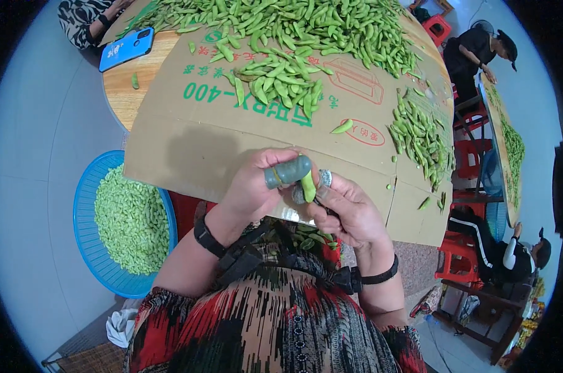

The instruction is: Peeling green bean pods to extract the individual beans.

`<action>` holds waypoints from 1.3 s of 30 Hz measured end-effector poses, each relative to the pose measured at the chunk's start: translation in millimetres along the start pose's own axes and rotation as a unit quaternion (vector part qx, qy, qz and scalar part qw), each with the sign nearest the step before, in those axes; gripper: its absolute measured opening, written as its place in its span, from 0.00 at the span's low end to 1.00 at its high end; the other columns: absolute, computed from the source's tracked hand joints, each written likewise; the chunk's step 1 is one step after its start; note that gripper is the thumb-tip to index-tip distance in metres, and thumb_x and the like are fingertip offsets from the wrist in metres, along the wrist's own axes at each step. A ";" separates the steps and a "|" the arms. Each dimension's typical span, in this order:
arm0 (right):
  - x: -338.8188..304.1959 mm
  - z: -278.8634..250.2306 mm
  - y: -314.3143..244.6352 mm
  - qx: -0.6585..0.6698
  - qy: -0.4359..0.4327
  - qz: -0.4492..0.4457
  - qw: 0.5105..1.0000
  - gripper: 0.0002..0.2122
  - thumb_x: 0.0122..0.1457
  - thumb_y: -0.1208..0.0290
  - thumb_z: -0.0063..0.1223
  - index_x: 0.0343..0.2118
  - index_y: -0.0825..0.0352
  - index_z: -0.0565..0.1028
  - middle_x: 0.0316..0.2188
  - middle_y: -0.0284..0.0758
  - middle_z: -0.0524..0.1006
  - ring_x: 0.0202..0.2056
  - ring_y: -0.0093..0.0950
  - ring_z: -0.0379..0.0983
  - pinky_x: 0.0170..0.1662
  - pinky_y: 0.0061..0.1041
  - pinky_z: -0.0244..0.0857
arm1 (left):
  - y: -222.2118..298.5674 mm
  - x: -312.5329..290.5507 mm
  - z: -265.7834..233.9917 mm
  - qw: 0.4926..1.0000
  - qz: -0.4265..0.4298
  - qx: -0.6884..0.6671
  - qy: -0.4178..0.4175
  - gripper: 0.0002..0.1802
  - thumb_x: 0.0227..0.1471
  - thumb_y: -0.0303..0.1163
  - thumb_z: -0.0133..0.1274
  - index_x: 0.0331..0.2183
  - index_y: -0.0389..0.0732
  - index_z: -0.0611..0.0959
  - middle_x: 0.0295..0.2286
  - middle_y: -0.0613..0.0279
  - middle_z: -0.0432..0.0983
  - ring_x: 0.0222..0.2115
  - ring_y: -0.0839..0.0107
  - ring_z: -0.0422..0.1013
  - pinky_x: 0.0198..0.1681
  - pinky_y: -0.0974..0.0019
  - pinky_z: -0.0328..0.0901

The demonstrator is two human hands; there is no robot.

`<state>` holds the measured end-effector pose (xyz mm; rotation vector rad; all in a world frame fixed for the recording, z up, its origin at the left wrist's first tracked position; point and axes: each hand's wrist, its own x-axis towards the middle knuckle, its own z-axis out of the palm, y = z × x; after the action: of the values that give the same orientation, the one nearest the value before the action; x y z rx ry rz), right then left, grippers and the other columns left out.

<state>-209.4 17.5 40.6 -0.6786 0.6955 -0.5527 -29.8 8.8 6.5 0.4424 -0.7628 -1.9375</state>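
My left hand (247,186) and my right hand (355,214) meet above the near edge of a cardboard sheet (169,143). Between them is one green edamame pod (309,188), pinched by the fingers of both. A grey-green rubber thumb cover (288,172) caps my left thumb; a pale band (325,178) rings a right finger. Beyond my hands lies a small heap of pods (281,81), with a large pile (312,28) behind it. Another heap (421,137) sits to the right, and a single pod (342,127) lies apart.
At my left stands a blue plastic basket (82,214) holding shelled beans (129,217). A blue phone (126,50) rests on the wooden table (117,93). Another person's arm (101,22) shows at upper left. Two people work at a second table on the right, near red stools (458,258).
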 end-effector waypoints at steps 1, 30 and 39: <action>1.5 -1.6 1.5 -0.002 -0.001 -0.001 1.000 0.09 0.63 0.69 0.36 0.38 0.66 0.69 0.16 0.21 0.61 0.14 0.11 0.48 0.16 0.11 0.41 | -0.4 1.5 0.4 1.000 0.002 0.000 -0.001 0.09 0.51 0.31 0.49 0.28 0.35 0.78 0.27 0.64 0.71 0.30 0.77 0.67 0.35 0.74 0.61; 33.0 -16.9 -8.3 -0.242 0.225 -0.182 0.926 0.05 0.59 0.72 0.45 0.31 0.67 0.71 0.16 0.23 0.66 0.16 0.13 0.57 0.18 0.15 0.52 | -23.3 13.9 15.0 0.837 0.148 0.486 0.202 0.21 0.45 0.17 0.48 0.45 0.37 0.75 0.29 0.64 0.73 0.27 0.78 0.68 0.30 0.74 0.64; 27.2 -22.6 4.6 0.340 0.027 -0.075 0.937 0.03 0.58 0.75 0.44 0.27 0.64 0.66 0.14 0.24 0.59 0.11 0.12 0.51 0.11 0.10 0.44 | -21.5 4.8 19.7 0.749 0.272 0.596 0.104 0.28 0.36 0.17 0.50 0.45 0.41 0.75 0.32 0.55 0.71 0.32 0.60 0.71 0.34 0.66 0.67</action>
<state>-207.2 -5.8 13.6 -0.0643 0.4564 -0.8975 -57.9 18.1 6.6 1.0211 -1.7080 -0.6239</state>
